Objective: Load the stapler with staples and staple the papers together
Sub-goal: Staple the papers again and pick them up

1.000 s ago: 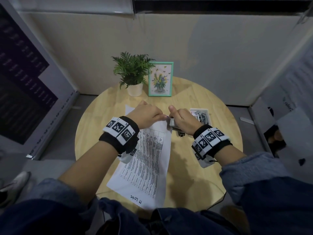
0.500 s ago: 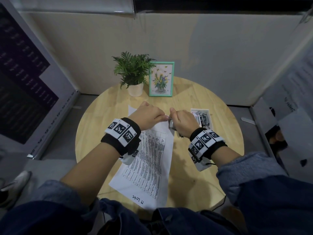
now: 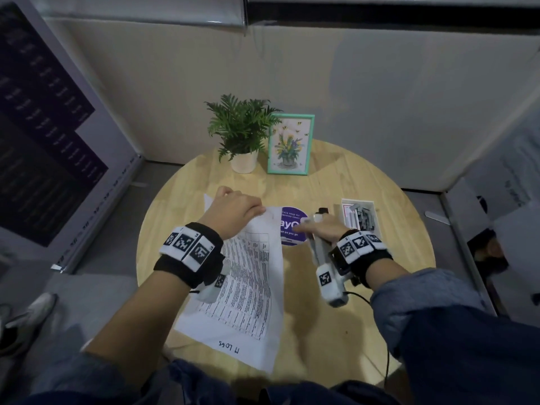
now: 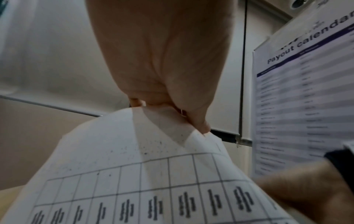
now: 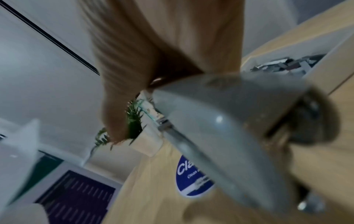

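While the left hand [image 3: 233,210] pinches the top corner of the papers [image 3: 248,287] between thumb and fingers, lifting that corner clear of the round table [image 3: 336,331], the lower part of the sheets lies flat toward the person. In the left wrist view a short metal line shows right beside the pinching fingertips [image 4: 201,127]; it may be a staple, but it is too small to be sure, so whether the sheets are already joined cannot be told. Holding the corner up probably serves to keep the pages aligned where the staple belongs. Off to the side, the right hand [image 3: 324,229] is wrapped round the grey stapler [image 3: 317,247], carrying it above the table and apart from the papers, with 1 finger extended over a round purple sticker [image 3: 289,244] on the tabletop. That view is blurred, so how the stapler's arm and base stand cannot be read. Just beyond this hand sits the open box of staples [image 3: 361,216], kept within reach for loading. At the back, a potted plant [image 3: 242,135] and a framed picture [image 3: 290,144] stand side by side, well clear of the work.
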`<state>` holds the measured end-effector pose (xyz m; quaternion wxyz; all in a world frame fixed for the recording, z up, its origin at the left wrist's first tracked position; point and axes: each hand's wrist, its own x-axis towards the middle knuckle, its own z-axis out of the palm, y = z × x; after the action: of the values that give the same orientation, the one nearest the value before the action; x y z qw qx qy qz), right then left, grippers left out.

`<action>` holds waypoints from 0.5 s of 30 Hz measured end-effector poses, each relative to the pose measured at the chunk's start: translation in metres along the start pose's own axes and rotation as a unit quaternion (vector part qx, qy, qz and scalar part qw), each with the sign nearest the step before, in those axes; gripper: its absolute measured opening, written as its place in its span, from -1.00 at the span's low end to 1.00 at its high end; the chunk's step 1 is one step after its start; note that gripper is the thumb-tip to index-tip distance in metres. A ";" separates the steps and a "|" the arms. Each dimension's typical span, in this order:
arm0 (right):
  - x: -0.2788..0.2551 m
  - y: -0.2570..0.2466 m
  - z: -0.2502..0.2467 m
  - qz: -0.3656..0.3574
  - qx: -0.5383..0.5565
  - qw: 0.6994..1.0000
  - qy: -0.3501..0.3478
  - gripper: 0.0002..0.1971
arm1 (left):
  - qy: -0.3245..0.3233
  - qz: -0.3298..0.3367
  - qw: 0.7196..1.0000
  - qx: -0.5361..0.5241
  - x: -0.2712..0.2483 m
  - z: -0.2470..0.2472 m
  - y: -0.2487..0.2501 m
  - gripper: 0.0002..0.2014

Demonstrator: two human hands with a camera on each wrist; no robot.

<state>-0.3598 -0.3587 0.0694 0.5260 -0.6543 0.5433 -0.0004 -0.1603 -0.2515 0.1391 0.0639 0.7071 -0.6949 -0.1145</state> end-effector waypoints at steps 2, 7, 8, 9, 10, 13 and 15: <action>0.016 -0.001 0.014 0.015 -0.025 0.999 0.037 -0.77 | 0.014 -0.015 1.000 -0.013 -0.003 -0.002 -0.012 -0.68; 0.050 -0.019 0.040 0.034 -0.150 0.979 0.131 -0.51 | 0.038 -0.034 0.998 -0.039 -0.006 -0.007 -0.036 -0.72; 0.057 -0.021 0.041 0.045 -0.168 0.976 0.133 -0.55 | 0.039 -0.036 0.998 -0.041 -0.006 -0.008 -0.040 -0.72; 0.063 -0.021 0.042 0.051 -0.190 0.971 0.134 -0.58 | 0.039 -0.037 0.998 -0.043 -0.006 -0.010 -0.044 -0.73; 0.069 -0.021 0.042 0.059 -0.214 0.966 0.131 -0.61 | 0.040 -0.037 0.998 -0.045 -0.004 -0.012 -0.047 -0.73; 0.082 -0.017 0.043 0.064 -0.277 0.951 0.121 -0.68 | 0.043 -0.036 0.997 -0.054 -0.001 -0.016 -0.057 -0.73; 0.089 -0.013 0.045 0.074 -0.271 0.951 0.128 -0.66 | 0.043 -0.032 0.997 -0.055 0.002 -0.018 -0.061 -0.72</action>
<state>-0.2887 -0.3929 0.0081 0.2534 -0.7250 0.6323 0.1024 -0.0973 -0.2527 0.1408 0.1286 0.7283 -0.6616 -0.1237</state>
